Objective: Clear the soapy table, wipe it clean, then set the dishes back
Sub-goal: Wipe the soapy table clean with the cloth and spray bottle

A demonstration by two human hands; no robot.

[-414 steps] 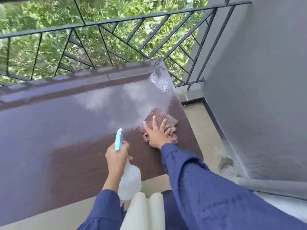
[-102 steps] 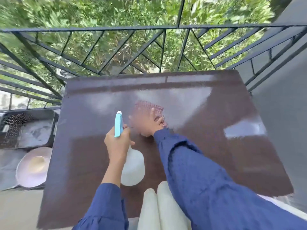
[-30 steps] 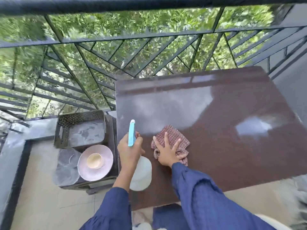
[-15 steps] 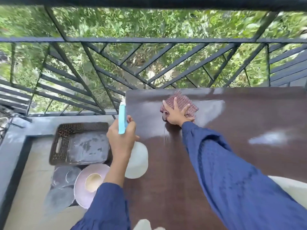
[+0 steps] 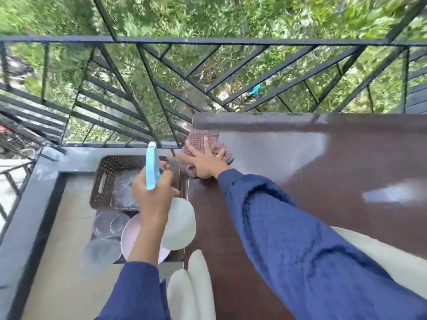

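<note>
Tabletop (image 5: 323, 181) dark brown, glossy, wet-streaked

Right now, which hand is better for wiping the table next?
The right hand: it lies flat on the cloth at the table's far left corner. The left hand is busy gripping the spray bottle.

The left hand (image 5: 154, 192) is held up in front of the body, forearm rising from a blue sleeve (image 5: 136, 292), and it grips the neck of a spray bottle (image 5: 180, 225). The right arm (image 5: 300, 239) reaches forward and leftward. The right hand (image 5: 206, 163) lies palm down, fingers (image 5: 205, 145) straight and spread, pressing on a cloth (image 5: 203, 136).
</note>
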